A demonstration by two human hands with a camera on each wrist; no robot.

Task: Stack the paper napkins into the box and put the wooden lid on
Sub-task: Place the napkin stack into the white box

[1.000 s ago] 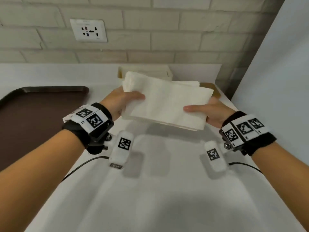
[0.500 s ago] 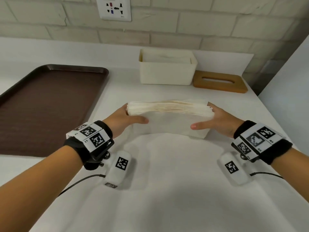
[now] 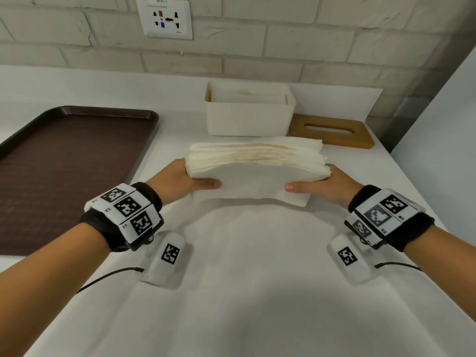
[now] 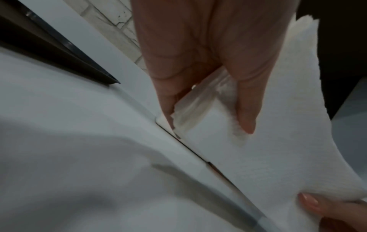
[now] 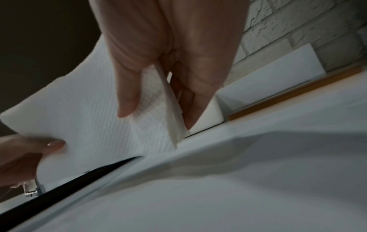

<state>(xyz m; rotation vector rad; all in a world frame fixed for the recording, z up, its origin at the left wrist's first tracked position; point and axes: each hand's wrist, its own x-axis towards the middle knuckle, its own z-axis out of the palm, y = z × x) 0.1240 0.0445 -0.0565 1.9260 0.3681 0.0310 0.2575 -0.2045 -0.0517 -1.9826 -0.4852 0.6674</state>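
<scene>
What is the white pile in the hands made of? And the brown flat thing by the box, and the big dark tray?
The napkin stack looks like soft paper: thin layered edges, a dimpled surface, and it bends. The lid looks like wood: warm brown, smooth, matte, with a slot. The tray is probably plastic, dark brown and finely textured, though that is less sure. The box seems matte cream plastic.

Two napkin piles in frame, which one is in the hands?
The thick napkin stack in front of the box, gripped at its ends by left hand and right hand; the other lies inside the box.
</scene>
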